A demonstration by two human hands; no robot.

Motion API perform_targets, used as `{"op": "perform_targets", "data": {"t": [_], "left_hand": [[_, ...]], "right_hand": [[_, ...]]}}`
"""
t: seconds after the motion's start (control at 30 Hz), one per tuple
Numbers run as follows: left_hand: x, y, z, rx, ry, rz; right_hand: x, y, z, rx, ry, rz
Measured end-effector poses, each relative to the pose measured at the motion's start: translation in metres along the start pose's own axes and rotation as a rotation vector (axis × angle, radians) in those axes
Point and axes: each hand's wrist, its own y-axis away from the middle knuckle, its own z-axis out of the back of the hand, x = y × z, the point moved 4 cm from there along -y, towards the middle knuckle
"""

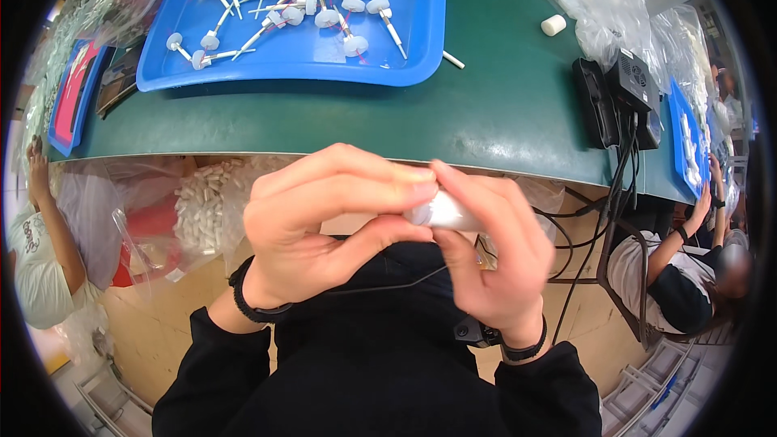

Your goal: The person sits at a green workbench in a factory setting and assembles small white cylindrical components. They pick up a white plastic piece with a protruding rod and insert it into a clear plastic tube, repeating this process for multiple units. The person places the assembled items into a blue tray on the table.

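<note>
Just past the near edge of the table, my two hands meet in front of my body around a small white cylindrical piece [453,214]. My left hand [324,214] pinches its left end between thumb and fingertips, where a paler, translucent part shows. Around the right side of the cylinder my right hand [502,243] is closed, thumb below and fingers above. Fingers cover much of the piece, and it looks slightly blurred. Beyond the hands, a blue tray [283,73] on the table carries many thin white sticks with translucent round ends and reddish threads.
Loose white cylinders [554,25] and a thin white stick [453,60] lie on the green table [502,105]. Black devices with cables [633,81] stand at the right, near clear plastic bags [599,0]. Below the table's left edge is a bag of white pieces [206,210]. People sit at both sides.
</note>
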Motion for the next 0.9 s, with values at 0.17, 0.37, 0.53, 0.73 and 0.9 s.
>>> {"op": "perform_targets", "data": {"t": [0.17, 0.37, 0.53, 0.73, 0.9], "left_hand": [[0.005, -0.003, -0.010, -0.025, 0.243, 0.265], [0.013, -0.001, -0.012, 0.033, 0.237, 0.383], [0.020, 0.007, -0.006, -0.024, 0.273, 0.431], [0.021, 0.013, -0.007, -0.072, 0.292, 0.403], [0.021, 0.015, -0.004, -0.069, 0.266, 0.403]], "right_hand": [[-0.017, 0.010, -0.018, 0.152, -0.611, -0.447], [-0.028, 0.016, -0.041, 0.248, -1.316, -0.813], [-0.034, 0.012, -0.047, 0.190, -1.764, -0.740], [-0.039, 0.015, -0.050, 0.198, -1.820, -0.771], [-0.032, 0.009, -0.049, 0.257, -1.871, -0.761]]}}
